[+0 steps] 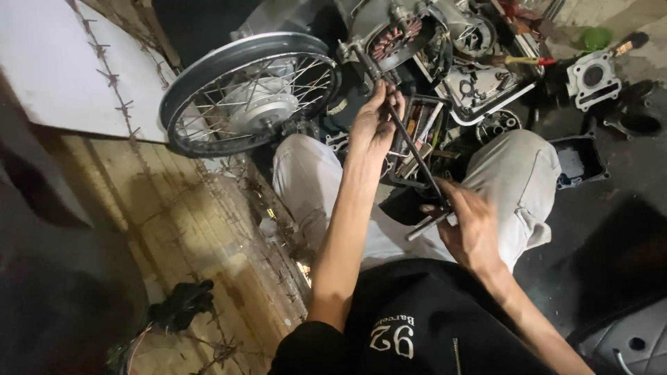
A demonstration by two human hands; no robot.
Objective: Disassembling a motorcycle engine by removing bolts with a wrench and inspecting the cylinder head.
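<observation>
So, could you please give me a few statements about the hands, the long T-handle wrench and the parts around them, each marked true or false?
1. The left hand grips the shaft of the long dark metal T-handle wrench. True.
2. The right hand rests on the spoked silver wheel. False: it holds the wrench's crossbar end, near the knee.
3. The wrench's far end meets the grey engine casing. True.
4. The spoked wheel lies right of the engine. False: it is on the left.
5. A black glove lies on the floor at lower left. True.
</observation>
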